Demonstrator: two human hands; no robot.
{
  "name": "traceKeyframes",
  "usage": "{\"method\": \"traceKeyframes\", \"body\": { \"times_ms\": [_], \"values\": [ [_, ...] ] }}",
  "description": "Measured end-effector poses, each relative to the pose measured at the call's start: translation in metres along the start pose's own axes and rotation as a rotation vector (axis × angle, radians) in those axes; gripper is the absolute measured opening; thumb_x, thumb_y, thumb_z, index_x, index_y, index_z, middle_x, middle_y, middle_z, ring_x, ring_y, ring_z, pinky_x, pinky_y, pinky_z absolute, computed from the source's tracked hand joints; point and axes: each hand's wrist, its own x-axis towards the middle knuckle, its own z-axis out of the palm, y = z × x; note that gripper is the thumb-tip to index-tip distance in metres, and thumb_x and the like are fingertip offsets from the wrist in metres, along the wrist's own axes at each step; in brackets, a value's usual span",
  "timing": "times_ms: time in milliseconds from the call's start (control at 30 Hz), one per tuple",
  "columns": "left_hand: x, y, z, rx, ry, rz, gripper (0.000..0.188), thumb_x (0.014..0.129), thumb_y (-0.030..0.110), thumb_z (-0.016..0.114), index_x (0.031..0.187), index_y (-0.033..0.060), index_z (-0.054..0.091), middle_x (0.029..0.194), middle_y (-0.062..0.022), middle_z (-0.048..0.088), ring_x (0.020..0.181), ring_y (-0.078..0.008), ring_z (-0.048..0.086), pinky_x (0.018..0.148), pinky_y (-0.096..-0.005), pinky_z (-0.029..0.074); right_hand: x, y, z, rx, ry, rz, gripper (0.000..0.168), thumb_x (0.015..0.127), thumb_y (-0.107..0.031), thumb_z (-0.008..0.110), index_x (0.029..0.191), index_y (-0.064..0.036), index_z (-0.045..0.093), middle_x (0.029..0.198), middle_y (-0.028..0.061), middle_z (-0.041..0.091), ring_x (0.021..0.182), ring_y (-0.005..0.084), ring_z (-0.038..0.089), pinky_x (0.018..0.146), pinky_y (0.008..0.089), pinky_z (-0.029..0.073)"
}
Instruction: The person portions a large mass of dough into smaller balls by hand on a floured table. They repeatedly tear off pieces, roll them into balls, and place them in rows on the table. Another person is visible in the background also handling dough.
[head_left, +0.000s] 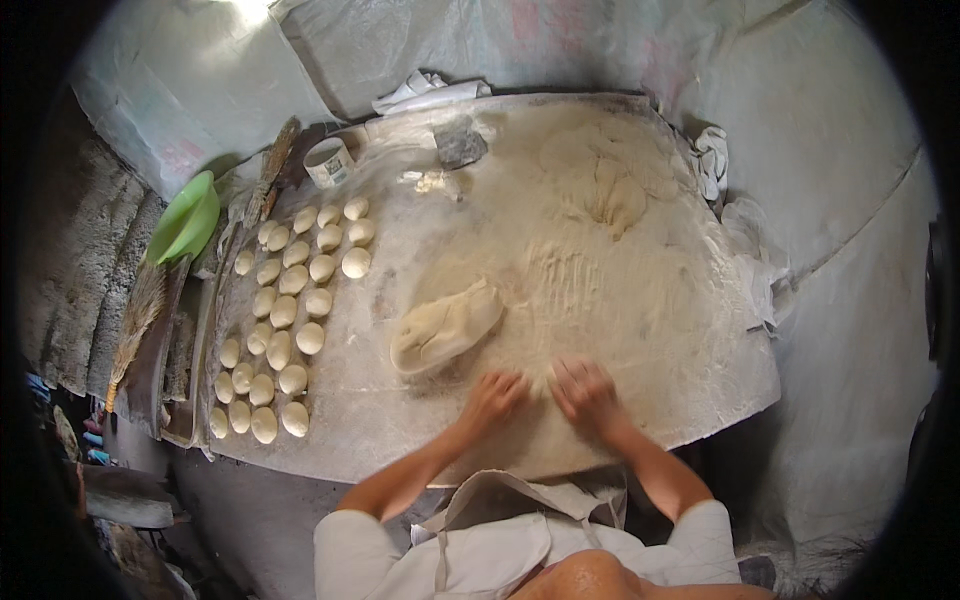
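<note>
My left hand (495, 399) rests low over the floured table (465, 435), its fingers curled down near the front edge. Just to its right, my right hand (589, 396) is bent over the same surface and blurred. What lies under the fingers of either hand is hidden. Beyond my left hand sits a long folded lump of dough (448, 328), dusted with flour. On the table's left side, several small round dough balls (283, 311) stand in uneven rows. Another patch of soft dough (619, 196) lies at the far right, partly merged with the flour.
A grey scraper-like slab (459, 142) and some pale crumbs (435, 182) lie toward the back. Near the back left corner stands a white tub (328, 163). Straw brushes (139, 322) and a green plastic basin (185, 217) flank the left edge. Plastic sheeting (840, 315) hangs around the table.
</note>
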Motion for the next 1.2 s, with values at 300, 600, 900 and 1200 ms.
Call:
{"method": "traceKeyframes", "body": {
  "times_ms": [300, 600, 900, 1200],
  "values": [
    [-0.015, 0.013, 0.000, 0.005, -0.091, -0.129, 0.029, 0.071, 0.023, 0.070, 0.092, 0.0076, 0.058, 0.095, -0.0107, 0.055, 0.087, -0.0285, 0.051, 0.079, -0.0414, 0.040, -0.019, -0.007, -0.001, -0.114, -0.322, 0.119, 0.029, 0.077, -0.015, 0.060, 0.101, 0.001, 0.057, 0.084, 0.0170, 0.056, 0.075, 0.0306, 0.054, 0.067, 0.0400, 0.045],
    [-0.015, 0.019, -0.012, 0.026, -0.058, -0.233, 0.033, 0.074, 0.020, 0.068, 0.099, 0.0046, 0.054, 0.102, -0.0139, 0.054, 0.091, -0.0316, 0.051, 0.080, -0.0407, 0.040, -0.020, -0.017, -0.009, -0.076, -0.378, 0.317, 0.036, 0.079, -0.016, 0.058, 0.109, 0.004, 0.055, 0.090, 0.0185, 0.056, 0.082, 0.0324, 0.053, 0.075, 0.0417, 0.042],
    [-0.010, 0.017, -0.016, 0.099, -0.059, -0.276, 0.027, 0.072, 0.022, 0.069, 0.092, 0.0081, 0.056, 0.094, -0.0102, 0.054, 0.090, -0.0278, 0.051, 0.079, -0.0386, 0.040, -0.018, -0.015, -0.013, -0.109, -0.175, 0.287, 0.030, 0.075, -0.013, 0.062, 0.103, -0.003, 0.058, 0.100, 0.0174, 0.057, 0.088, 0.0296, 0.055, 0.076, 0.0451, 0.044],
    [-0.018, 0.014, -0.014, 0.120, -0.210, -0.256, 0.028, 0.073, 0.024, 0.066, 0.092, 0.0061, 0.055, 0.091, -0.0102, 0.052, 0.090, -0.0276, 0.049, 0.079, -0.0386, 0.039, -0.023, -0.013, -0.007, -0.053, -0.259, 0.239, 0.015, 0.075, -0.013, 0.062, 0.087, -0.004, 0.058, 0.089, 0.0150, 0.058, 0.079, 0.0317, 0.055, 0.073, 0.0438, 0.043]
  ]
}}
